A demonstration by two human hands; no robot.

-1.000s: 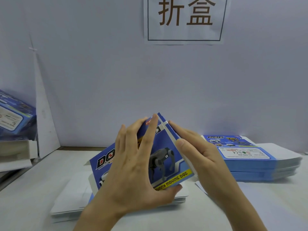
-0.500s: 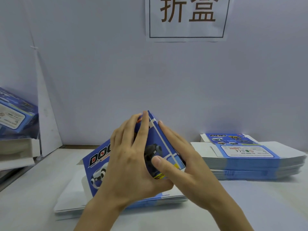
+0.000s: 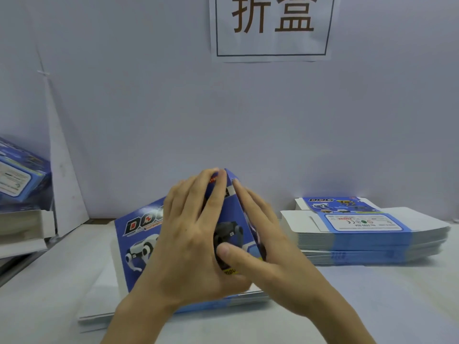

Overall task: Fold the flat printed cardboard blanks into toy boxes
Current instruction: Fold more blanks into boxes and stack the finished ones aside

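Round it comes! Since 1 second ago the right grip has wrapped the corner. Its thumb, clear of the print back then, now sits on the front face over the grey dog picture, and the side panel has folded back more sharply.

That grip pinches the blank across the crease, thumb in front, fingers along the side panel behind. The left grip is released, with its fingers straight and flat on the front panel to brace it. Its thumb is mostly hidden, so I can't tell whether it hooks the lower edge.

The blank stands tilted above a low stack of flat blanks on the counter. Its 2 panels meet in a ridge that peaks at the fingertips.

Here's the key: the crease runs from that peak down toward the person, with 1 grip on each side, and the blank's long axis stretches away to the left. The side panel lies directly under the right grip, so I'd judge that one is nearer to drive the next fold while the left steadies the face.
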